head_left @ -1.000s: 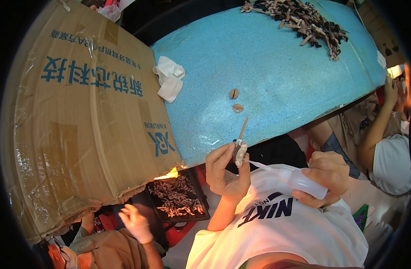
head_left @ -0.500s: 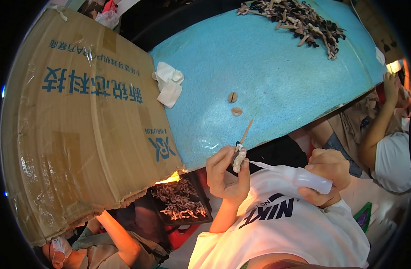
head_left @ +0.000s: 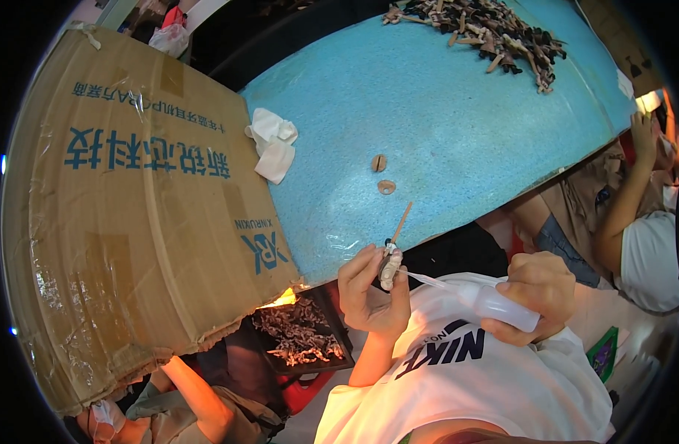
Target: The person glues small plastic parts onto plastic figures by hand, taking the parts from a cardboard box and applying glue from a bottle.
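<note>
Between thumb and fingers, my left hand (head_left: 372, 296) grips a small figurine (head_left: 390, 271), pale with dark parts. A thin brown stick (head_left: 403, 220) sticks up from its upper end. My right hand (head_left: 535, 296) is wrapped round a translucent white squeeze bottle (head_left: 502, 308), lying tilted with its narrow nozzle toward the left. The nozzle's fine tip meets the figurine's right side; whether it touches is too small to tell. Beyond the hands, two small brown round pieces, a slotted disc (head_left: 379, 163) and a disc with a hole (head_left: 386, 186), lie on the blue tabletop (head_left: 324, 177).
Many figurine parts form a pile (head_left: 495, 37) at the far right. Crumpled white tissue (head_left: 273, 144) lies beside a large cardboard box (head_left: 132, 214) at left. Below the box sits a dark tray (head_left: 339, 362) of small parts. Co-workers sit at lower left and right.
The whole view has shifted slightly, so the table and box sit a little further left. The bottle's base has dipped a little; both hands keep their holds.
</note>
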